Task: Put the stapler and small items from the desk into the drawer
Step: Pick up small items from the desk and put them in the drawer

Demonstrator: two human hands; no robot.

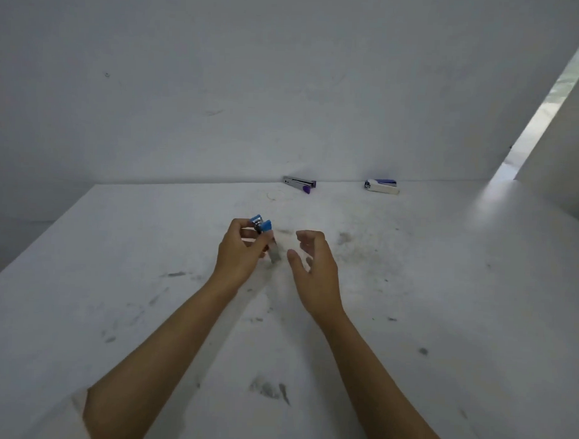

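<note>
Matt, smudged white desk [410, 289]; glossy blue plastic and shiny metal stapler [263, 225].

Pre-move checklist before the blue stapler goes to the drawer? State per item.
1. Blue stapler held in left hand: ok.
2. Stapler closed for carrying: not ok, it looks hinged open.
3. Right hand free: ok, open and empty.
4. Drawer located: cannot tell, none in view.
5. Remaining items spotted: ok, purple stapler and white-and-blue stapler lie by the wall.
6. Desk path unobstructed: ok.
</note>
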